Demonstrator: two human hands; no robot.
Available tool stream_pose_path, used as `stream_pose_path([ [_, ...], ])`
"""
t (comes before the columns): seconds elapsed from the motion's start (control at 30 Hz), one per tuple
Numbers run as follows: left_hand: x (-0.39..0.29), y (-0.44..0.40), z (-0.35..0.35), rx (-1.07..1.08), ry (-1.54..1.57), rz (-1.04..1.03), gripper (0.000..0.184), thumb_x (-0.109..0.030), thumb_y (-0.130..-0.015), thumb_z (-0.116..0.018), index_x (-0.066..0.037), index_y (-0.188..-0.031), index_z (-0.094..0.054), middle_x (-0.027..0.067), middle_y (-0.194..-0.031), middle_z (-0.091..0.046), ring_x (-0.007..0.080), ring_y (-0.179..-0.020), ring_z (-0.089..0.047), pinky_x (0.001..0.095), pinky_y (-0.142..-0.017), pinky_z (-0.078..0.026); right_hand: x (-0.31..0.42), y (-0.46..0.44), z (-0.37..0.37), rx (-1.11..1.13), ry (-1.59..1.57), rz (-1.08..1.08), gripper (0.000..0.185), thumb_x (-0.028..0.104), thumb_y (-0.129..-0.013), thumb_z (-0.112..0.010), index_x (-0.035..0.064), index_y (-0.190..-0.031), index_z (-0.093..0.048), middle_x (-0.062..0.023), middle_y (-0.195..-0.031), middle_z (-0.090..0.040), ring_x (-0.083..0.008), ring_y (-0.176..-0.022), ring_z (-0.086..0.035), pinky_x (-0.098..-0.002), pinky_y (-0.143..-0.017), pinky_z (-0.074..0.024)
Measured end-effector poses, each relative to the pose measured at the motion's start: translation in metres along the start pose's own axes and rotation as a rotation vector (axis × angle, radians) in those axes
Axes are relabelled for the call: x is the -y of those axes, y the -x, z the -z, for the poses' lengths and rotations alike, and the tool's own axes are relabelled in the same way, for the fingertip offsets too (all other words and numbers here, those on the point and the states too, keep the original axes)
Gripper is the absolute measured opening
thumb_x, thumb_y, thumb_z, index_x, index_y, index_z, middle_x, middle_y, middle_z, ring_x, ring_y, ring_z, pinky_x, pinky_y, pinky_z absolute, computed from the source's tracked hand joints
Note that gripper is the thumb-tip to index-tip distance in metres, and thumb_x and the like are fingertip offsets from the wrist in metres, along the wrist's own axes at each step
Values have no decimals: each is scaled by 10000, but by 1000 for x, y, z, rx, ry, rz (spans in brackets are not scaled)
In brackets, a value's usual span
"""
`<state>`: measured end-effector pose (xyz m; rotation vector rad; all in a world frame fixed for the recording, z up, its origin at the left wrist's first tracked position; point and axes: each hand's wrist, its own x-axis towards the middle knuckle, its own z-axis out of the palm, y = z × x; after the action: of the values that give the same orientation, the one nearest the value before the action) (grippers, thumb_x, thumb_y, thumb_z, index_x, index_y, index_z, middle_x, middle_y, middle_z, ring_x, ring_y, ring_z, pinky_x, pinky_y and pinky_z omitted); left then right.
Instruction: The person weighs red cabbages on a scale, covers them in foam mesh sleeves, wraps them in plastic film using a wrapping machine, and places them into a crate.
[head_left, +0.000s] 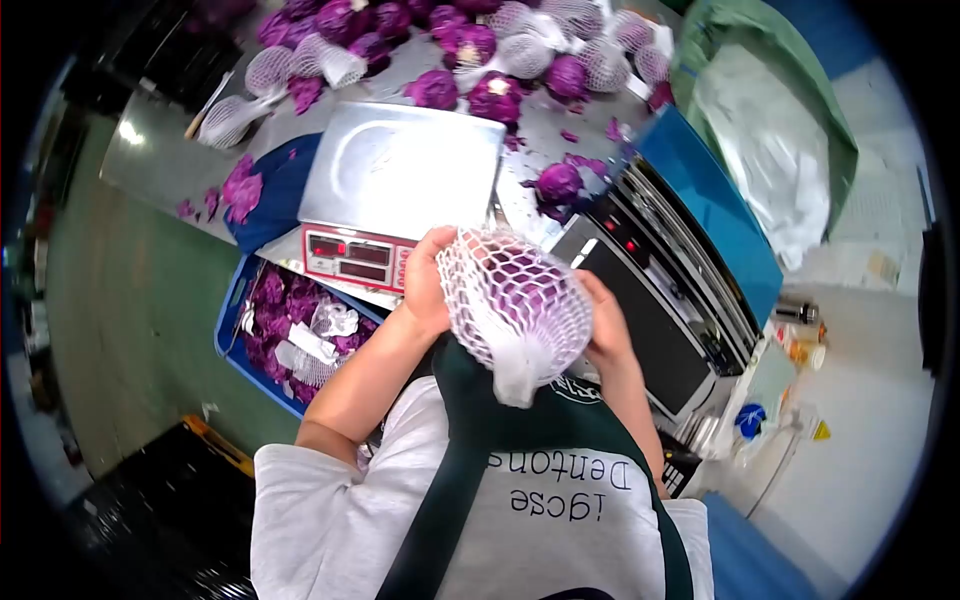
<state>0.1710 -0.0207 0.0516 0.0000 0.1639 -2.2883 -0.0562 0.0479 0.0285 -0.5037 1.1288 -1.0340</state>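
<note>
A purple cabbage in white foam netting (515,300) is held between my two hands, in front of my chest. My left hand (430,285) grips the net's left side, near the display of a weighing scale (405,165). On the other side, the fingers of my right hand (603,322) curl round the net's edge. The net's bunched white end points down towards my apron (530,415). Nothing lies on the scale's metal plate, and its red display panel faces me.
Purple cabbages (433,90) and foam nets (522,55) lie along the metal table's far side. A blue crate (232,320) of purple leaves stands at the left. At the right are a machine with a dark flat plate (630,310) and a green bag (835,120) with a white liner.
</note>
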Motion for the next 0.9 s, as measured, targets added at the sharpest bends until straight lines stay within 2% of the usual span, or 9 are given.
stream_pose_path([
  [0.17,71,-81,-33,545,-578,19,389,-242,-831,-435,83,-843,-648,235,-1022,-628,322,-1041,-557,392,-958,-390,7,70,36,190,-795,180,660,509,-907,-432,91,-1411,-343,-121,-1408,-415,-291,-1264,-432,-442,-1056,-360],
  [0.27,116,-131,-48,165,-1148,-99,280,-150,-807,-585,36,-1011,-629,134,-1025,-641,219,-1007,-574,325,-905,-423,45,85,70,-101,-484,525,818,674,-863,-389,80,-1421,-324,-127,-1431,-390,-309,-1283,-409,-461,-1068,-336],
  [0.3,132,-153,-50,123,-1286,-145,476,-215,-839,-603,-23,-1259,-486,129,-1173,-568,214,-1068,-540,330,-940,-408,50,84,98,91,-531,618,795,633,-868,-427,70,-1420,-319,-138,-1427,-392,-304,-1285,-409,-449,-1079,-321],
  [0.4,181,-204,-51,-33,-858,37,740,-366,-884,-596,-76,-1424,-181,145,-1304,-403,221,-1176,-445,349,-991,-383,94,77,138,-210,-213,742,650,471,-928,-461,47,-1403,-331,-107,-1406,-419,-257,-1274,-423,-421,-1073,-330],
  [0.57,232,-307,-35,-8,-1031,-87,797,-376,-831,-668,-3,-1382,-230,174,-1284,-417,235,-1153,-457,340,-964,-403,162,25,201,-471,-218,703,562,393,-993,-368,34,-1416,-278,-106,-1399,-389,-234,-1269,-402,-355,-1066,-310],
  [0.7,250,-369,30,22,-1842,-364,833,-390,-735,-768,65,-1298,-355,239,-1262,-453,326,-1130,-492,380,-945,-433,143,-36,307,-714,509,570,527,363,-1017,-272,-19,-1355,-408,-140,-1389,-433,-228,-1279,-394,-322,-1075,-278],
  [0.73,248,-371,42,-15,-1931,-321,848,-435,-720,-771,85,-1275,-397,262,-1280,-440,347,-1165,-471,386,-975,-407,162,-14,265,-675,331,467,530,362,-1016,-277,-26,-1345,-422,-146,-1387,-437,-222,-1266,-412,-320,-1065,-297],
  [0.77,239,-360,21,100,-1790,-38,886,-508,-737,-727,89,-1297,-388,276,-1300,-424,363,-1199,-443,390,-1012,-368,156,-16,287,-632,277,434,531,368,-1013,-284,-16,-1361,-402,-144,-1395,-430,-217,-1248,-435,-319,-1042,-326],
  [0.9,212,-336,7,212,-2142,-365,657,-430,-811,-653,20,-1245,-453,219,-1183,-488,380,-1109,-466,419,-971,-367,136,4,344,-773,708,605,430,301,-941,-535,64,-1294,-476,-81,-1164,-583,-193,-999,-560,-289,-814,-465],
])
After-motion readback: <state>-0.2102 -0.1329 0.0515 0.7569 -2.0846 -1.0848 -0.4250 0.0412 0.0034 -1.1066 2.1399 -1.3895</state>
